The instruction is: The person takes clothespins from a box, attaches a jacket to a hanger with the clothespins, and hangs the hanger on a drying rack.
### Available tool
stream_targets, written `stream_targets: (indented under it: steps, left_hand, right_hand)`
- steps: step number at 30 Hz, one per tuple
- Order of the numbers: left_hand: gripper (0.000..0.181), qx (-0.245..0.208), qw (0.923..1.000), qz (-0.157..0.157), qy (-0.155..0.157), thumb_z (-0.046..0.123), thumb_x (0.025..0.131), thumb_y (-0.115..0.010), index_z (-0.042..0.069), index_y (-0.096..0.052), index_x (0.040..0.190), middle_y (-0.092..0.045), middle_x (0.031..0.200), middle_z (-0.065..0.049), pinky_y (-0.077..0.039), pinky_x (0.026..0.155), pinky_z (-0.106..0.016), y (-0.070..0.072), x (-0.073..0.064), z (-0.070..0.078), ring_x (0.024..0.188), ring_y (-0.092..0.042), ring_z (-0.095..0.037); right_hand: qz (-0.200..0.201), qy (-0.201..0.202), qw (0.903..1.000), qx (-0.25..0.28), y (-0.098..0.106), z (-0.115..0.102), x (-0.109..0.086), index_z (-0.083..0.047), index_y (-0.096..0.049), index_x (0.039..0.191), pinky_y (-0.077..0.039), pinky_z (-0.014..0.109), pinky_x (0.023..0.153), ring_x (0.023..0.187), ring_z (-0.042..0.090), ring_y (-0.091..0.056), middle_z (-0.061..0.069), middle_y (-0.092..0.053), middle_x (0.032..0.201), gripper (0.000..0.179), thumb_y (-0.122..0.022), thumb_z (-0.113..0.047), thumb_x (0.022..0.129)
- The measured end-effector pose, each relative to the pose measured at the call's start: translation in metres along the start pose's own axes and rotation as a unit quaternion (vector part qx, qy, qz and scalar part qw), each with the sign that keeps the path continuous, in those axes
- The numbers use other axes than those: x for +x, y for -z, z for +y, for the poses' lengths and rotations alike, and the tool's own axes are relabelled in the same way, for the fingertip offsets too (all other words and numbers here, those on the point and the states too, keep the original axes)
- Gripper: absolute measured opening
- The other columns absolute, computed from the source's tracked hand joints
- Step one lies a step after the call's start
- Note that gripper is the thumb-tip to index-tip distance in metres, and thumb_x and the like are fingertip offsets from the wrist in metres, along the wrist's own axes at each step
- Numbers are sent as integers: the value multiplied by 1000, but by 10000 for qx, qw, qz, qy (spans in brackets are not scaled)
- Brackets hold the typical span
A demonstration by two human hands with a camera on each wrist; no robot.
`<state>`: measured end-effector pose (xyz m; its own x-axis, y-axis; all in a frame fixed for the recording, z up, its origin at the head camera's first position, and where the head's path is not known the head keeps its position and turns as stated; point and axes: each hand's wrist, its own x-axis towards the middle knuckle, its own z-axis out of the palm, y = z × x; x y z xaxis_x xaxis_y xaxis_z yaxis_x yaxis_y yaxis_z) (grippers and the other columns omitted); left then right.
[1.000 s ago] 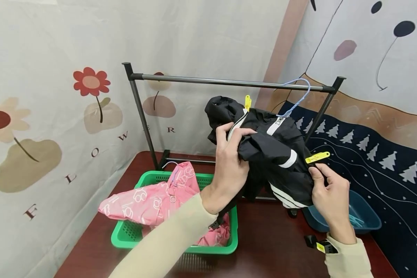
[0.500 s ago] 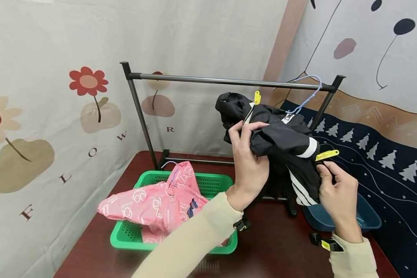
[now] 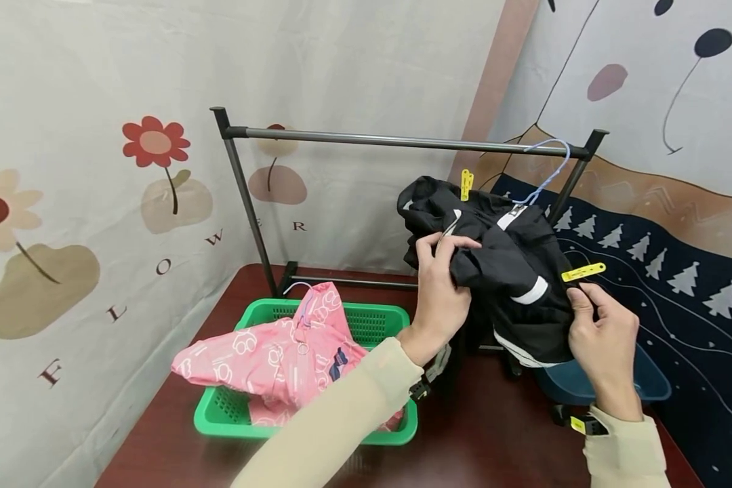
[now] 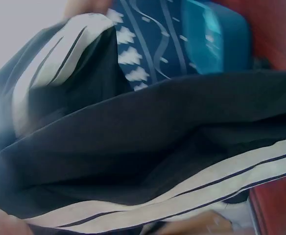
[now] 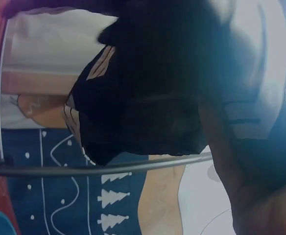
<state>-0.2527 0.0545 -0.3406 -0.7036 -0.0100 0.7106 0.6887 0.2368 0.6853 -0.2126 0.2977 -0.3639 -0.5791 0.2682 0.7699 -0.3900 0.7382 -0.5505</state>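
Note:
A black jacket (image 3: 518,244) with white stripes and a zip is on a light-blue hanger (image 3: 552,169), whose hook is at the right end of the rail. My left hand (image 3: 442,298) grips a fold of its front edge. At its right side, my right hand (image 3: 604,346) pinches the cloth just under a yellow clothespin (image 3: 583,272). A second yellow clothespin (image 3: 466,185) stands up on the jacket's upper left. Striped black cloth fills much of the left wrist view, and dark cloth hides most of the fingers in the right wrist view.
A dark metal rack with a crossbar (image 3: 366,141) stands at the back of the brown table (image 3: 476,440). A green basket (image 3: 305,437) at left holds a pink printed jacket (image 3: 280,359). Behind my right hand sits a blue tub (image 3: 649,379).
Both hands and the black jacket have moved to the right, and lately a little down. The hanger's hook has shifted right along the rail. The grips look the same.

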Motion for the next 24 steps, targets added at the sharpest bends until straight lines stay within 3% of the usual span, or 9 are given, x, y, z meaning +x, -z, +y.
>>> stream_targets:
  steps: [4,6,11,13,15,18,21,22,24]
  left_hand:
    - [50,580,9954,-762,25,-19,101,-67,10,-71,142,-59,152,-23,-55,124,-39,-2,-6,-20,149,-53,-36]
    - [62,847,9904,-1095,52,-24,96,-65,10,-69,148,-49,156,-26,-57,121,-38,-5,-8,-29,149,-55,-36]
    - [74,1535,9729,-1703,307,-19,97,-71,8,-58,164,-41,165,-29,-57,123,-43,-9,-10,-45,151,-57,-42]
    - [77,1783,9583,-2130,666,-7,102,-77,8,-50,173,-37,173,-29,-56,124,-46,-8,-9,-48,153,-55,-45]
    - [86,2039,9337,-2703,1166,9,106,-82,11,-39,181,-29,184,-26,-55,127,-49,-5,-8,-50,160,-49,-48]
    - [99,2729,8744,-3588,1794,33,106,-88,17,-30,185,-20,193,-21,-48,135,-53,-1,-7,-55,174,-36,-49]
    - [86,3433,8218,-4114,1938,45,106,-87,20,-47,178,-32,190,-19,-41,139,-56,2,-7,-68,175,-34,-46]
    - [78,3674,8083,-4196,1887,47,107,-86,19,-54,173,-40,185,-18,-40,139,-57,4,-7,-70,172,-39,-45]
    - [66,3980,7968,-4204,1732,48,110,-82,16,-64,164,-53,174,-16,-41,137,-56,8,-6,-74,163,-48,-42]
  right_hand:
    - [81,-51,9999,-35,0,4,1,6,-83,111,-36,11,77,77,-14,-48,-21,-75,94,17,-74,-8,114]
    - [102,-23,9999,-50,0,6,1,7,-82,111,-35,12,75,74,-13,-46,-23,-73,92,18,-74,-9,114]
    - [59,214,9997,-143,1,8,3,9,-81,113,-34,13,74,73,-18,-42,28,-79,94,20,-72,-9,115]
    - [83,265,9995,-172,1,8,3,9,-82,113,-34,12,74,73,-20,-42,32,-80,96,20,-73,-9,114]
    - [131,310,9993,-173,1,9,3,9,-82,113,-34,11,74,73,-22,-41,32,-80,95,18,-74,-8,114]
    - [159,383,9990,-178,2,10,3,8,-82,112,-34,11,74,72,-23,-41,31,-79,92,17,-75,-7,113]
    - [124,456,9986,-217,2,11,3,8,-82,111,-34,12,71,70,-21,-39,30,-78,88,16,-75,-6,112]
    - [113,476,9985,-231,2,11,3,7,-82,111,-33,13,70,69,-20,-39,29,-78,86,15,-75,-6,112]
    - [100,511,9983,-247,2,12,3,7,-82,110,-33,14,68,67,-19,-38,28,-76,83,14,-75,-5,112]
